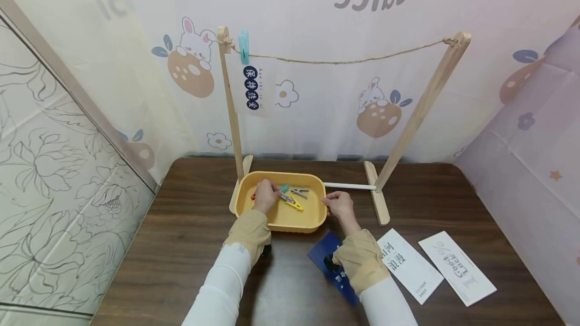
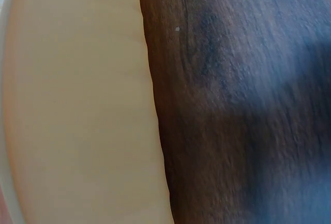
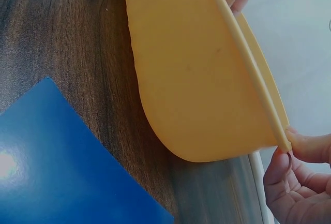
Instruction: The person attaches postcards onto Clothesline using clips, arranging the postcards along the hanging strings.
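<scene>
A yellow plastic basin (image 1: 312, 218) stands on the table with several clothespins in it. My left hand (image 1: 266, 196) reaches down inside, fingertips at the clothespins; whether it pinches one cannot be told. Close by lie a teal clothespin (image 1: 284, 188), a yellow clothespin (image 1: 296, 206) and a grey clothespin (image 1: 299, 191). Part of a red clothespin (image 1: 252, 196) shows beside the hand. My right hand (image 1: 339, 204) pinches the basin's right rim between thumb and fingers, also clear in the right wrist view. The left wrist view holds only the basin's outer wall (image 2: 83, 100) and table.
Behind the basin stands a wooden frame (image 1: 419, 109) with a twine line (image 1: 335, 61). A light-blue clothespin (image 1: 243, 47) holds a white card (image 1: 267, 92) on it. A blue card (image 1: 323, 250) lies under my right forearm; two white cards (image 1: 412, 270) lie farther right.
</scene>
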Available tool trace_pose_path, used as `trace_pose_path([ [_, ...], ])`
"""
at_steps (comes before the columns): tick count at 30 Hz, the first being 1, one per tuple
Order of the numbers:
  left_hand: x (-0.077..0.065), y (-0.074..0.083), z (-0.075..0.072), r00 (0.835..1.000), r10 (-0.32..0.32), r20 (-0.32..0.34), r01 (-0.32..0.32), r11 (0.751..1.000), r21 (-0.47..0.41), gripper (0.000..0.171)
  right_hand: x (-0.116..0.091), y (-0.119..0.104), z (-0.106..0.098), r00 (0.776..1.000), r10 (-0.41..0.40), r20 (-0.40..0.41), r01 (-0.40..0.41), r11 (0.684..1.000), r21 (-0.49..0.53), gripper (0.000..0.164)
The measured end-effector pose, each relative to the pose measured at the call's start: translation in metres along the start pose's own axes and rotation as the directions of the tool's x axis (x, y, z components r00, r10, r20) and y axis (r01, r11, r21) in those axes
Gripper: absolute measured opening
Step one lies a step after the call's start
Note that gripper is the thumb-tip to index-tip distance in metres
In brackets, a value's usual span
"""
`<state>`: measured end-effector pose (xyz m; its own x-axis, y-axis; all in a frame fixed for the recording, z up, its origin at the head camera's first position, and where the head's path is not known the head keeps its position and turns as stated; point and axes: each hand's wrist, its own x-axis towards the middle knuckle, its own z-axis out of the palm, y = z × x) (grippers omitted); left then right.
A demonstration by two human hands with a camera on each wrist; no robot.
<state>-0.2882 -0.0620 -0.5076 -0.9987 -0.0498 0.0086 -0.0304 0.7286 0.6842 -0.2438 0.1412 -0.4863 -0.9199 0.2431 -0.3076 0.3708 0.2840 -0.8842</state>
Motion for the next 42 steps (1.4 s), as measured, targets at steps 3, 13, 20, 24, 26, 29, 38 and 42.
trace_pose_path([
  [3, -0.002, -0.001, -0.003, 1.0, -0.01, 0.029, 0.01, 1.0, 0.001, 0.011, 0.0, -0.001, 0.0, 1.0, -0.005, -0.003, 0.005, 1.0, -0.005, 0.016],
  [13, -0.006, -0.005, -0.008, 0.994, -0.038, 0.101, 0.034, 0.998, 0.046, 0.014, 0.001, 0.0, 0.001, 1.0, 0.007, -0.012, -0.008, 1.0, -0.019, 0.016],
  [20, 0.053, -0.086, 0.068, 0.979, 0.2, 0.042, -0.202, 0.977, 0.07, 0.022, -0.001, -0.002, 0.001, 1.0, 0.02, -0.011, -0.02, 1.0, -0.015, 0.017],
  [24, 0.061, -0.095, 0.078, 0.954, 0.296, 0.059, -0.3, 0.95, 0.088, 0.026, 0.002, 0.0, 0.002, 0.999, 0.032, -0.027, -0.033, 0.999, -0.027, 0.017],
  [26, 0.044, -0.068, 0.056, 0.96, 0.258, 0.108, -0.267, 0.96, 0.086, 0.027, 0.006, 0.004, 0.003, 0.999, 0.038, -0.036, -0.04, 0.999, -0.036, 0.016],
  [29, 0.018, -0.03, 0.025, 0.963, 0.192, 0.187, -0.211, 0.973, 0.091, 0.028, 0.014, 0.01, 0.005, 0.999, 0.014, -0.035, -0.016, 0.999, -0.033, 0.016],
  [38, -0.012, 0.0, 0.0, 0.94, 0.218, 0.263, -0.275, 0.94, 0.201, 0.026, 0.002, 0.002, 0.003, 0.999, 0.037, -0.035, -0.038, 0.999, -0.03, 0.014],
  [42, 0.003, -0.008, 0.008, 0.922, 0.199, 0.332, -0.286, 0.928, 0.238, 0.03, -0.001, 0.002, 0.001, 1.0, 0.022, -0.014, -0.022, 1.0, -0.013, 0.015],
])
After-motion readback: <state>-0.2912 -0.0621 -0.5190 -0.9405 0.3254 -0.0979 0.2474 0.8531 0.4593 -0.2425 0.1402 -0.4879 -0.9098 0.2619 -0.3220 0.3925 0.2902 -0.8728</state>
